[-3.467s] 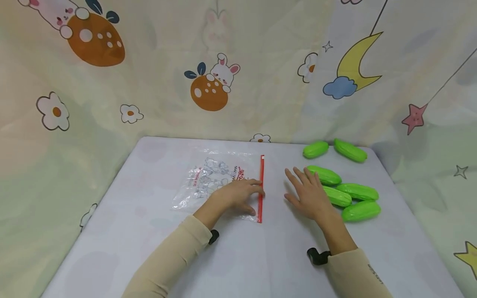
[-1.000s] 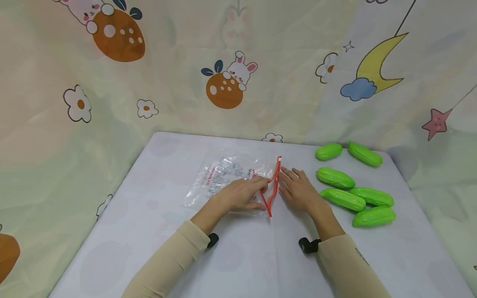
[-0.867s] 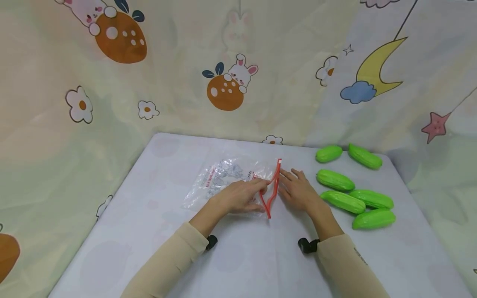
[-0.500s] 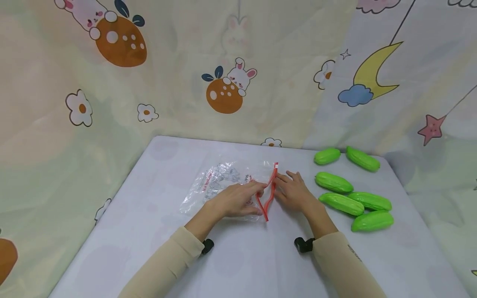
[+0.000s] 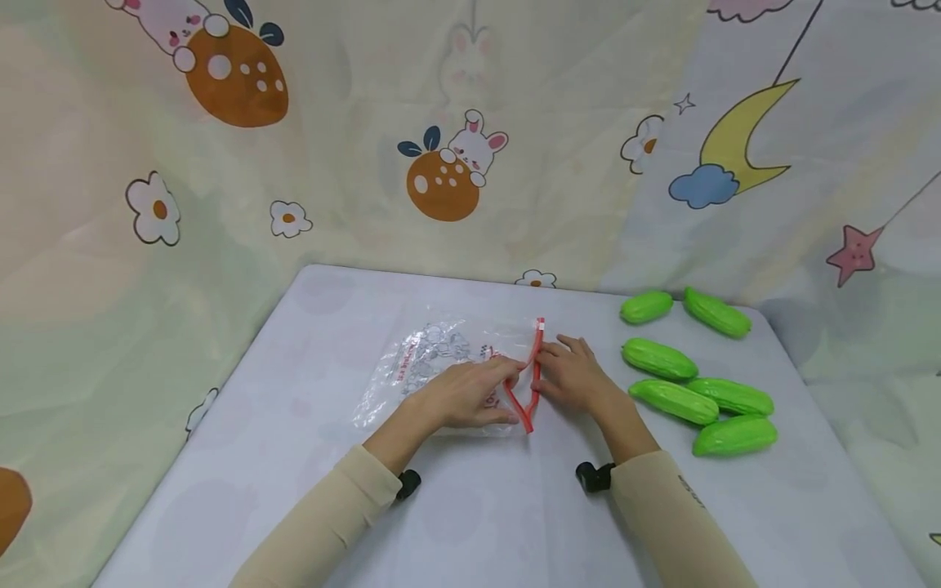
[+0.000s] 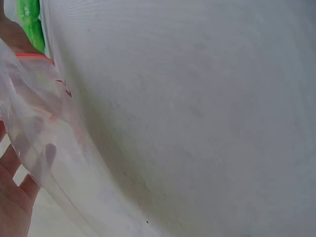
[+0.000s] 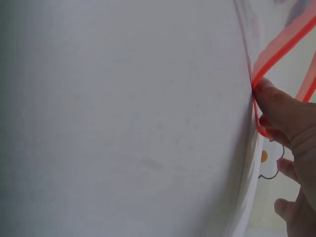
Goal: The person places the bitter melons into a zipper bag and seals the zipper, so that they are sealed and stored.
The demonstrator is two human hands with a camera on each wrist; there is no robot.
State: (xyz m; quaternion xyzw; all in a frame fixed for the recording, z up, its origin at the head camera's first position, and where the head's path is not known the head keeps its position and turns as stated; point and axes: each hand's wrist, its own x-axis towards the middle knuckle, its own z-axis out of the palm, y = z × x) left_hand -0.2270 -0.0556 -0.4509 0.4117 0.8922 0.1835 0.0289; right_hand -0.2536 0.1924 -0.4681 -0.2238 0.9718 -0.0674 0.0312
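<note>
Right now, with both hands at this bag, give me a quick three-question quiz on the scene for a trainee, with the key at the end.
1. Count: how many green cucumber-like pieces lie on the table?
2. True or false: the right hand is nearer to those pieces than the left hand.
3. Choose: how does the red edge of the clear bag look? A) one straight closed line; B) parted into a gap; C) torn off the bag.

Key: 1. Six. 2. True. 3. B.
</note>
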